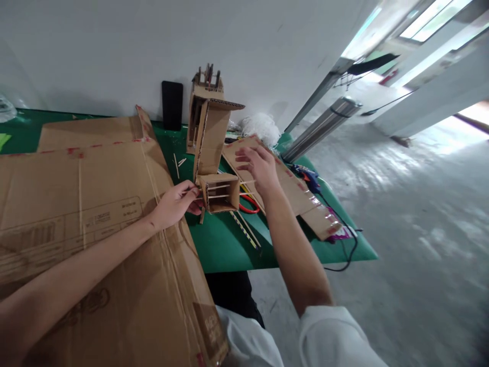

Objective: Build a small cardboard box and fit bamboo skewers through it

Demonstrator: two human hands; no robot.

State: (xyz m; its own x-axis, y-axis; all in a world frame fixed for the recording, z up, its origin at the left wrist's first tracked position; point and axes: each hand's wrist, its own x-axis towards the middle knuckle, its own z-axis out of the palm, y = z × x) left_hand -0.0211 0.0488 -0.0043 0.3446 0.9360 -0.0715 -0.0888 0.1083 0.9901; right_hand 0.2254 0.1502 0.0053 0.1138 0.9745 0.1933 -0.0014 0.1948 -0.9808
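A small open cardboard box (219, 208) with thin wooden sticks (219, 195) running across it stands at the foot of a taller cardboard structure (214, 135). At the box's left side, my left hand (179, 205) is closed, its thumb and fingers gripping the edge near the stick ends. My right hand (260, 165) hovers just right of the box with its fingers apart. Stick ends poke out of the box toward its palm, and I cannot make out whether it touches them. Scissors with red-orange handles (250, 208) lie below that hand.
A large flattened cardboard carton (114, 173) covers the left of the green table (229, 257). A black phone (171, 105) leans on the wall. To the right are a cardboard strip (294, 191), a blue glue gun (308, 176) with its cord, a steel cylinder (324, 127) and white plastic (262, 130).
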